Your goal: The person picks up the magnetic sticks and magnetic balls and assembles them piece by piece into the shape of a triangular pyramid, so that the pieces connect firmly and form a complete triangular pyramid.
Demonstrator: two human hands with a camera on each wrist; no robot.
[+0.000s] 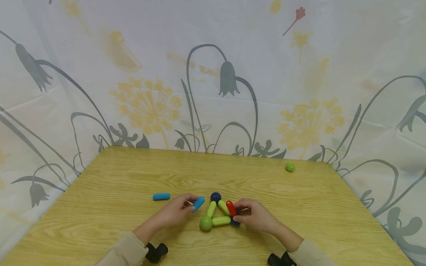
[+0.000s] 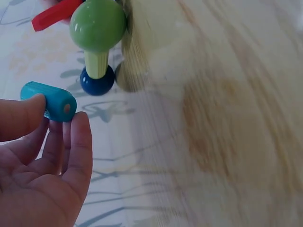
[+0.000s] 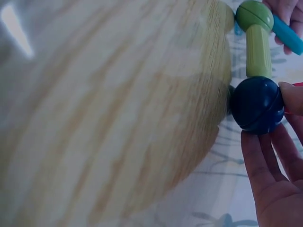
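On the table a triangle is built from light green rods (image 1: 221,221) joined by a green ball (image 1: 206,223) at the near left, a dark blue ball (image 1: 215,197) at the far corner and another dark blue ball (image 3: 257,105) at the right. My left hand (image 1: 178,211) pinches a blue rod (image 2: 53,101) between thumb and fingers, just left of the triangle. A red rod (image 1: 230,208) stands tilted over the right corner, pinched by my right hand (image 1: 256,216). In the right wrist view, that hand's thumb and fingertips are right at the dark blue ball.
A second blue rod (image 1: 161,197) lies on the wooden table (image 1: 133,170) left of my left hand. Toward the far right edge sits a small green ball (image 1: 290,167). Behind the table hangs a flower-printed curtain (image 1: 213,103).
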